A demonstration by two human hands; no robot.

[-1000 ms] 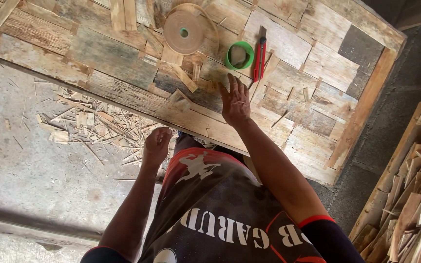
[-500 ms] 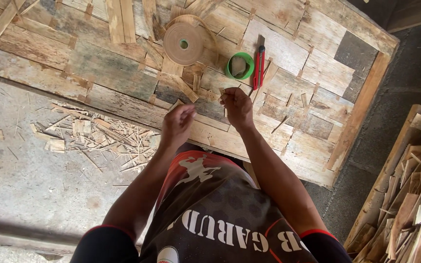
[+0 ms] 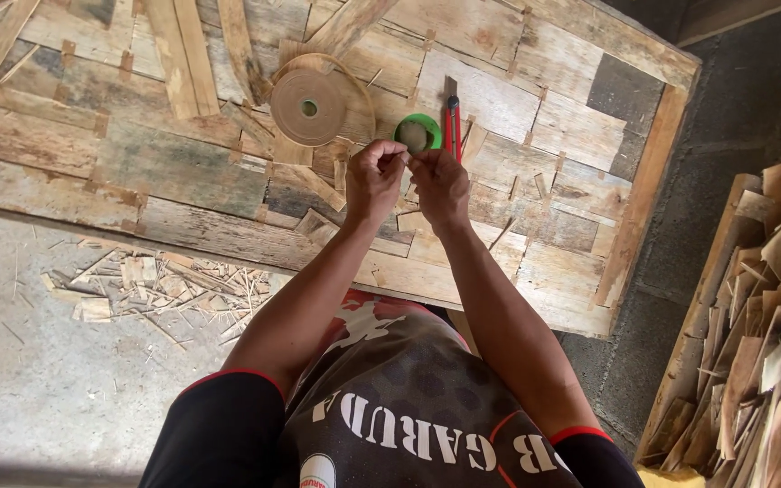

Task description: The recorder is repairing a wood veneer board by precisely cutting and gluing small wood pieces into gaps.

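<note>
- While both hands meet over the wooden board (image 3: 183,172), its long axis runs nine to three o'clock.
- The tape roll (image 3: 308,107) lies at ten o'clock of the left hand (image 3: 374,177), nearer it than the right hand (image 3: 440,185).
- The green cup (image 3: 418,134) sits at twelve, just beyond the fingertips.
- The red cutter (image 3: 451,126) lies beside it at one o'clock.
- Both hands' fingers are pinched together on something too small to tell.
</note>
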